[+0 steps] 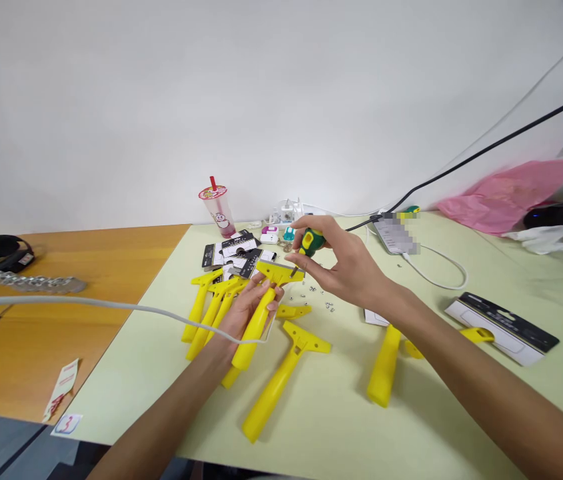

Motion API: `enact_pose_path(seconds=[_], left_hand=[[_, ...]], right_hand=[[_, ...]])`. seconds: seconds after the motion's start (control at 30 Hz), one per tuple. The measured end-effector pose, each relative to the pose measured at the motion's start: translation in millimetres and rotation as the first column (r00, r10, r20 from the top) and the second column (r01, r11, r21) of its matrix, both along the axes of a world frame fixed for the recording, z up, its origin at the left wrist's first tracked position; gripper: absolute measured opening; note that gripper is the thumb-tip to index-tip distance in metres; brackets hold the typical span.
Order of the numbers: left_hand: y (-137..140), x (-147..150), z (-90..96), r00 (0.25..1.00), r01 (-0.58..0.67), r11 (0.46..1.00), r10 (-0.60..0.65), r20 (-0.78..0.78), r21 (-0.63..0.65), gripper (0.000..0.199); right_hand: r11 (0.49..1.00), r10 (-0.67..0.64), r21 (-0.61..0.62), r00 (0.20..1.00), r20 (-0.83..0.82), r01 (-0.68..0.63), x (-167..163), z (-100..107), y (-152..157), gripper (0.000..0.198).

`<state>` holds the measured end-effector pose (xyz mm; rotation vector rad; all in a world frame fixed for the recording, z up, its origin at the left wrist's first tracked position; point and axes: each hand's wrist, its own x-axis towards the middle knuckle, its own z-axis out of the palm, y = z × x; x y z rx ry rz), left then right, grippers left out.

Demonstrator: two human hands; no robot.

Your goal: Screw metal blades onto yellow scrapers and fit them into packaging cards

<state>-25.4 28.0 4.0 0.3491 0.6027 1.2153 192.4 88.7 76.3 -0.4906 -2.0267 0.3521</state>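
My left hand [247, 308] is closed around a yellow scraper [256, 323], its wide head tilted up toward the right. In my right hand [344, 260] is a short green-and-yellow screwdriver [310, 243], gripped between thumb and fingers. Its tip points down at the right end of the scraper's head; whether it sits in a screw is too small to tell. Another yellow scraper handle [281, 380] lies on the table just below. Several more yellow scraper handles [206, 310] lie side by side behind my left hand. Small metal screws or nuts [330, 307] are scattered beyond.
Black-and-white packaging cards [236, 250] are piled at the back beside a plastic cup [218, 210] with a red straw. A phone [392, 233] with a white cable lies back right. More scraper handles [384, 373] rest under my right forearm. A grey cable [111, 303] crosses the left side.
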Motion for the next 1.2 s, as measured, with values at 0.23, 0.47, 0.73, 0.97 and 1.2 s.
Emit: enact_pose_path(seconds=[0.23,0.47,0.73,0.97,1.2], left_hand=[[2.9,-2.3,-4.4,1.0,0.001,1.0,-0.001,-0.02,-0.006,0.045],[3.3,-3.9,-4.7,0.998,-0.006,1.0,0.004,-0.067,-0.017,0.045],[2.3,-3.5,-6.8,0.997,0.021,1.0,-0.022,-0.078,-0.012,0.046],[1.6,-4.4,-5.8,0.997,-0.001,1.0,0.0,-0.075,-0.008,0.051],[3.9,-5.6,-11.1,0.997,0.013,1.0,-0.014,-0.072,-0.006,0.051]], right_hand=[[0.987,0.135,-0.1,0.99,0.051,-0.129,3.7,1.7,-2.5,0.047],[0.993,0.113,-0.028,0.99,0.088,-0.111,1.4,-0.7,-1.6,0.045],[0.998,0.024,-0.056,0.997,0.072,-0.02,1.3,-4.2,2.2,0.04],[0.994,0.062,-0.091,0.996,0.058,-0.057,1.9,-2.2,1.8,0.041],[0.997,0.078,-0.035,0.99,0.117,-0.074,5.1,1.2,2.2,0.05]])
